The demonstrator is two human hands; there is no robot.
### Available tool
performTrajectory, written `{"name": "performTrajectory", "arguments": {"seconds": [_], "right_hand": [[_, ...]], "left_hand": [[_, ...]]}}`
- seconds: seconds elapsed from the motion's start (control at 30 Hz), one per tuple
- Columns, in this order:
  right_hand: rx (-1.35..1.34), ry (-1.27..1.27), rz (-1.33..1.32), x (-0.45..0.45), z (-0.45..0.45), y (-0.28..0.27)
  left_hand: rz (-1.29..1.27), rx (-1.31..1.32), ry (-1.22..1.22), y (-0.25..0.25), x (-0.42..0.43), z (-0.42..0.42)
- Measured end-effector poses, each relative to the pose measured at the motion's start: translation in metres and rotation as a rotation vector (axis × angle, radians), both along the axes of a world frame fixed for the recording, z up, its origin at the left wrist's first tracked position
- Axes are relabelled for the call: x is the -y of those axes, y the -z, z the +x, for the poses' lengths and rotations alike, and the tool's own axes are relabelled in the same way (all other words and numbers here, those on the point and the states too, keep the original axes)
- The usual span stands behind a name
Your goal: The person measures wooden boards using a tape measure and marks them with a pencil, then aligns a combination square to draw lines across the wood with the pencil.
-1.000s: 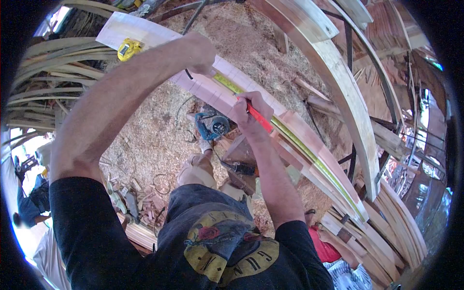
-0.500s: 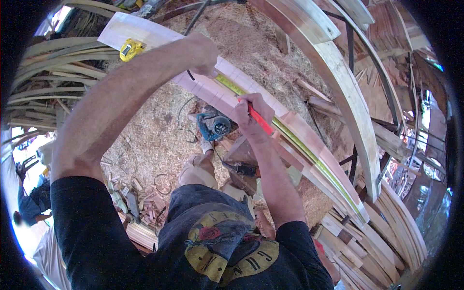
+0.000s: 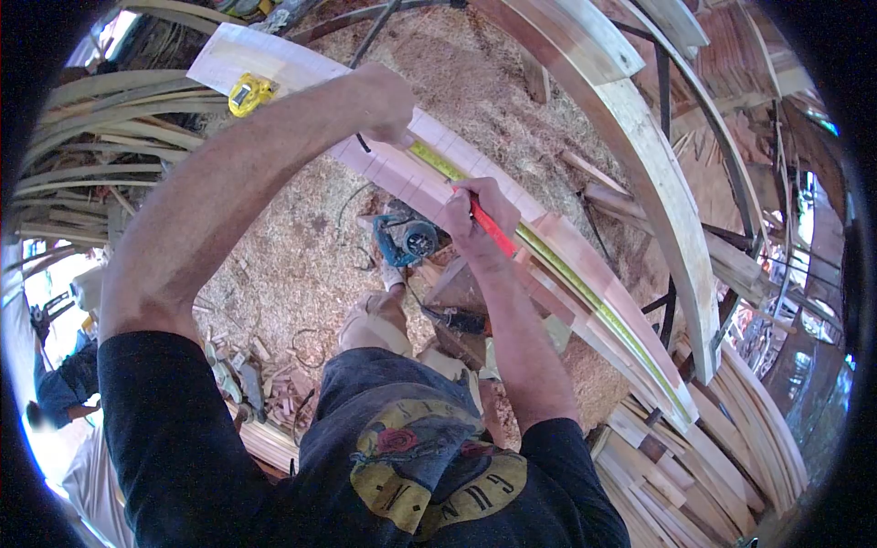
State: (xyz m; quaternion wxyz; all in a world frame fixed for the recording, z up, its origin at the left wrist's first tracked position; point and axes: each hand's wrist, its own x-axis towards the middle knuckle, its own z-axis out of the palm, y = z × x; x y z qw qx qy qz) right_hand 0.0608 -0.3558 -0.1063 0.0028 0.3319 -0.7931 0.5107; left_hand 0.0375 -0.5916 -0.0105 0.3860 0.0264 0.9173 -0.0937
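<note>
A long curved board runs diagonally in front of me, with short pencil lines across its face. Along it lies the yellow blade of a tape measure, whose case rests near the board's upper left end. My left hand is closed at the blade, pressed down on the board, its fingertips mostly hidden. Farther down the board, my right hand grips a red pencil, its tip close to the blade's edge.
Below the board sits a blue circular saw beside a wooden block. Sawdust and offcuts cover the ground. Curved timbers arch at the right, with stacked strips at the left. Another person is at the far left.
My hands, the pencil and the tape measure stay almost in place. A red and skin-coloured shape beside my right sleeve has left the view.
</note>
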Motion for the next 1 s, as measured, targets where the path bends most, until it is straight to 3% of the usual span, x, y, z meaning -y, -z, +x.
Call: {"name": "performTrajectory", "arguments": {"seconds": [0.53, 0.63, 0.73, 0.8, 0.87, 0.97, 1.0], "right_hand": [[0.076, -0.025, -0.018, -0.002, -0.001, -0.002], [0.714, 0.061, -0.346, -0.012, -0.012, 0.003], [0.951, -0.056, -0.630, -0.052, -0.030, -0.008], [0.850, -0.092, -0.643, -0.080, -0.027, -0.026], [0.661, -0.145, -0.465, -0.119, -0.027, -0.022], [0.822, -0.073, -0.322, -0.172, -0.005, -0.006], [0.897, -0.044, -0.306, -0.192, 0.006, 0.003]], "left_hand": [[0.010, 0.002, -0.021, 0.001, 0.001, -0.001], [0.026, -0.051, -0.016, 0.001, 0.003, 0.002], [0.054, -0.094, 0.018, 0.012, 0.010, 0.002], [0.084, -0.056, -0.012, -0.001, 0.008, -0.002], [0.209, -0.185, 0.097, 0.079, 0.041, -0.004], [0.286, -0.348, -0.010, 0.142, 0.051, -0.020], [0.258, -0.404, 0.178, 0.100, 0.030, -0.014]]}}
